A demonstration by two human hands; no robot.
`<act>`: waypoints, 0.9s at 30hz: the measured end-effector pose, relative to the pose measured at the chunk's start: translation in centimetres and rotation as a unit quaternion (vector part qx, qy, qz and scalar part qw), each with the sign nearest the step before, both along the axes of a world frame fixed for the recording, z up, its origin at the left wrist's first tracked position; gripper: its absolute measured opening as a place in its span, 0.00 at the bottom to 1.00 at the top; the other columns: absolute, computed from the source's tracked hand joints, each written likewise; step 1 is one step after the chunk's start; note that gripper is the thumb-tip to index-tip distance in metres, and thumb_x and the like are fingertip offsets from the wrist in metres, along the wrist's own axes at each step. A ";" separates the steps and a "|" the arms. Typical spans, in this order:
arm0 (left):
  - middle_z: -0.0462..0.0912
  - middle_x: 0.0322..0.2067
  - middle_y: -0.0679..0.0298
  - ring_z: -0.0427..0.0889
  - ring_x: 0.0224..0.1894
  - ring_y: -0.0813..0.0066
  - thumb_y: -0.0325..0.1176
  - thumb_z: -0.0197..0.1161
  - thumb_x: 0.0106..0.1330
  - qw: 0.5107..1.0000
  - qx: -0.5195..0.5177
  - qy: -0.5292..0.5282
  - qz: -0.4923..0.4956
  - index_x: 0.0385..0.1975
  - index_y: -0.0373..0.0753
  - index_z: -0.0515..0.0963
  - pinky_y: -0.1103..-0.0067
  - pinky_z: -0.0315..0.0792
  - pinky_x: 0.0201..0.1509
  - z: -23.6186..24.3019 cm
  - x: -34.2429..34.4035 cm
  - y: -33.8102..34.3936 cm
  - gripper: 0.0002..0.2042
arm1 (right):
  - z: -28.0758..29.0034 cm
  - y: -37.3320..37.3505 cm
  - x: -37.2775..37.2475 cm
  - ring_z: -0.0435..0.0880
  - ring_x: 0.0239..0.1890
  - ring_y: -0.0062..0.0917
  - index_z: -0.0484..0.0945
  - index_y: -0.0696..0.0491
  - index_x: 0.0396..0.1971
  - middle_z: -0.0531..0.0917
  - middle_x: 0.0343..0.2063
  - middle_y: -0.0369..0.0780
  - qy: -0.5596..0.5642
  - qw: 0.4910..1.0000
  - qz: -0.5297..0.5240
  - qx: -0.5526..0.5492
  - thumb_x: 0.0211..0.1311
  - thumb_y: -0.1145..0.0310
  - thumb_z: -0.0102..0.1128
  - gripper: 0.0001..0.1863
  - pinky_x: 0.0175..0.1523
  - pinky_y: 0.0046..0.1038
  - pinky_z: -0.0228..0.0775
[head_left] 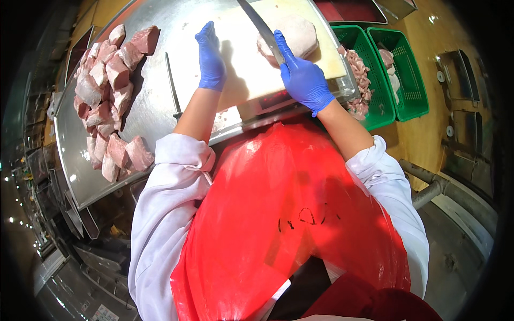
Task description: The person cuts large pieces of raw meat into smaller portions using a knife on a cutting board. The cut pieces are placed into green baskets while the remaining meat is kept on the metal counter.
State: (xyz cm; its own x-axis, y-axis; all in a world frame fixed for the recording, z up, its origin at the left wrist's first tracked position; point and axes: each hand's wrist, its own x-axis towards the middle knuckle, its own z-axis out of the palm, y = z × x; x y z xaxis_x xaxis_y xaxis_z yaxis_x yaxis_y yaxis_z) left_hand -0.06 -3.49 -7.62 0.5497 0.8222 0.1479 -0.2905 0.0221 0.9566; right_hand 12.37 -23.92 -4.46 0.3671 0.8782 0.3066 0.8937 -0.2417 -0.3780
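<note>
My gloved right hand [304, 80] grips a long knife [254, 24], index finger stretched along it. The blade slants across a large pale piece of raw meat [300, 35] at the right of the white cutting board [246, 80]. My gloved left hand [210, 59] is left of that meat, over the board, empty, with fingers extended and turned edge-on. A thin metal rod [171, 83] lies left of that hand. Many cut meat chunks [115, 75] are heaped on the steel tray [72, 176] at the left.
Two green baskets [412, 80] with meat pieces stand right of the board. A red container [348, 10] is behind them. A metal rail [428, 184] is at my right. A red apron covers my front. Steel equipment fills the far left.
</note>
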 end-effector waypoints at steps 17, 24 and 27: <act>0.57 0.74 0.47 0.52 0.78 0.56 0.65 0.31 0.77 0.991 0.011 -0.045 0.122 0.71 0.29 0.57 0.64 0.41 0.81 1.0 2.8 -0.3 0.42 | 0.6 -5.5 -3.7 0.82 0.20 0.46 0.45 0.43 0.79 0.81 0.23 0.48 -0.012 0.987 -0.024 -0.161 0.59 0.76 0.54 0.48 0.27 0.46 0.77; 0.78 0.53 0.53 0.76 0.57 0.65 0.46 0.50 0.78 0.983 -0.023 -0.005 0.179 0.58 0.32 0.69 0.69 0.68 0.63 0.3 2.1 0.0 0.23 | 4.0 -11.2 -4.8 0.84 0.22 0.48 0.42 0.47 0.79 0.83 0.24 0.50 0.022 0.951 -0.018 -0.307 0.55 0.78 0.55 0.52 0.29 0.49 0.78; 0.81 0.40 0.60 0.79 0.41 0.71 0.35 0.64 0.70 0.970 0.122 0.069 0.197 0.47 0.34 0.76 0.76 0.73 0.48 -3.4 1.9 0.4 0.13 | 4.4 -14.1 -4.2 0.83 0.22 0.48 0.42 0.44 0.80 0.83 0.24 0.51 0.021 0.947 0.011 -0.321 0.56 0.78 0.55 0.51 0.29 0.48 0.77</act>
State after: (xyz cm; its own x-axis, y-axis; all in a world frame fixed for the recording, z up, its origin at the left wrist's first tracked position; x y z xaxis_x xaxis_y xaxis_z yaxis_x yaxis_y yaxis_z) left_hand 1.81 -3.05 -11.03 0.2293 0.9221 0.3118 -0.0986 -0.2967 0.9499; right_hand 8.16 -37.98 -0.08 0.3457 0.8864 -0.3079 0.8887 -0.4146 -0.1956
